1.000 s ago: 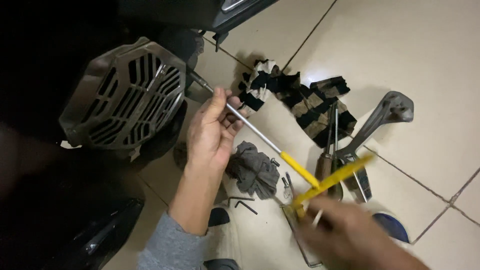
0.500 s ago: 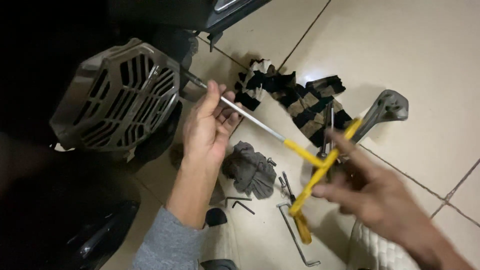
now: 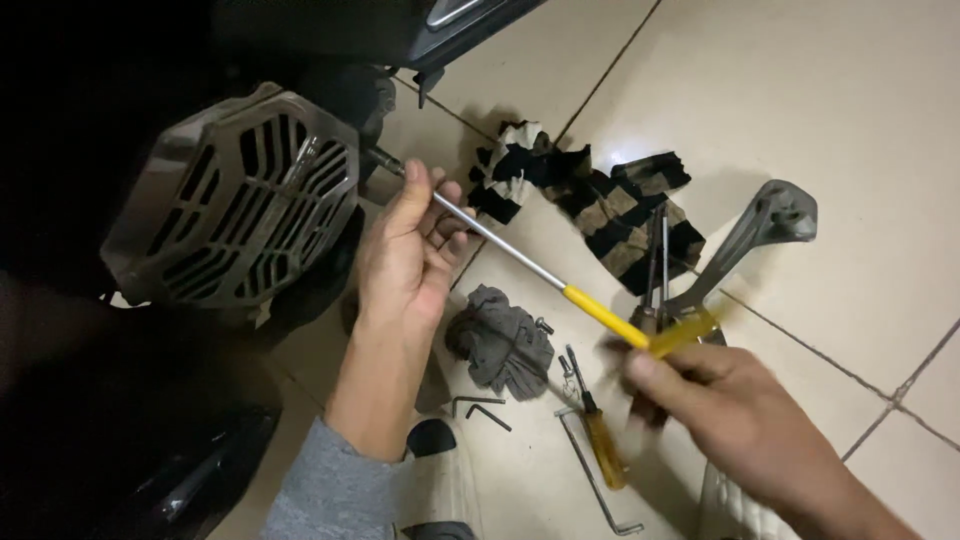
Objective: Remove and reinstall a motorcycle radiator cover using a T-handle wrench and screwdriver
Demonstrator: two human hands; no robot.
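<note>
My left hand [image 3: 405,262] steadies the long steel shaft of a yellow T-handle wrench [image 3: 520,260], fingers curled around it near its tip. The tip sits at the edge of a grey slotted engine cover [image 3: 235,200] on a dark vehicle at the left. My right hand [image 3: 730,415] grips the yellow cross handle [image 3: 680,333] at the shaft's near end; it is blurred by motion.
On the tiled floor lie a black-and-tan striped cloth [image 3: 600,205], a grey rag [image 3: 505,345], a grey metal lever [image 3: 745,245], a yellow-handled screwdriver [image 3: 600,440], small hex keys [image 3: 480,408] and a bent rod [image 3: 595,485]. A dark panel [image 3: 460,15] overhangs the top.
My right hand has turned the yellow cross handle, which swung from steeply slanted toward level. The left hand stayed on the shaft. The view shifted slightly.
</note>
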